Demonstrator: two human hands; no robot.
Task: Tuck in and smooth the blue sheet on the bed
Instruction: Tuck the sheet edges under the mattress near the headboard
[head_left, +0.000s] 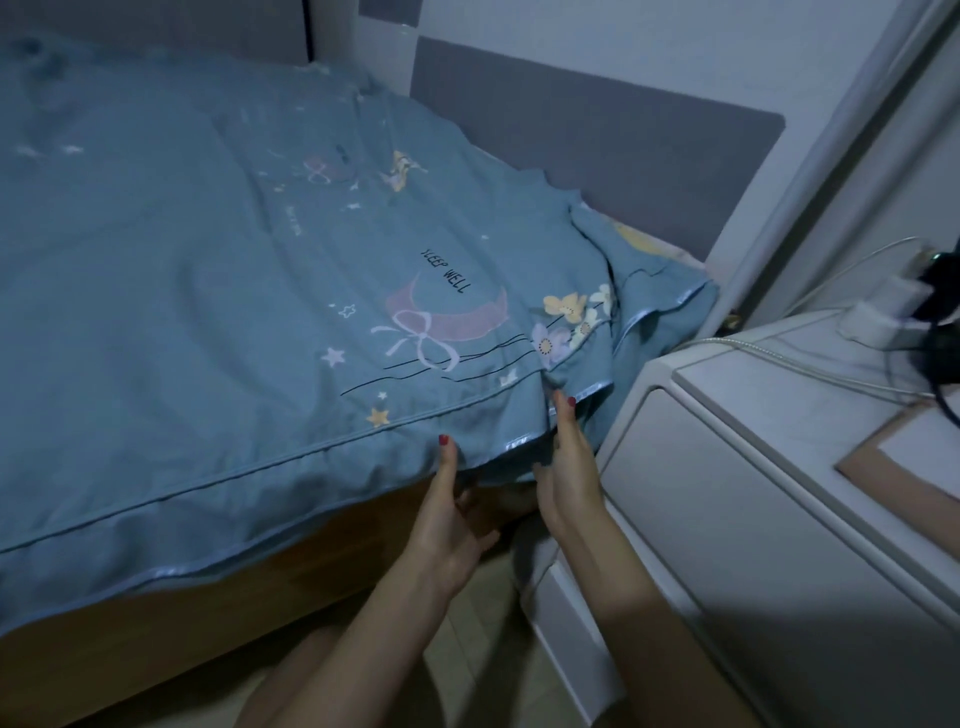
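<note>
Blue cotton covers nearly the whole bed: the blue sheet, printed with a moon, stars and flowers, lies spread ahead and to the left of both hands, and its satin-piped border hangs over the wooden side. It is fairly flat in the middle but bunched into loose folds at the corner beyond the right hand, next to the grey padded headboard, so that corner is probably what needs tucking.

Just to the right of the right hand stands a white bedside cabinet, close to the bed. That narrow gap may explain why the hands work so near each other. On top of it lie white cables and plugs.

At the hanging edge, the left hand reaches up with its thumb lying on top of the border and its fingers curled beneath, pinching the fabric, seemingly to hold it taut. The right hand is just beside it, fingers mostly straight and pointing up along the fold where the piping turns. Whether it grips the cloth or only presses it I cannot tell.
</note>
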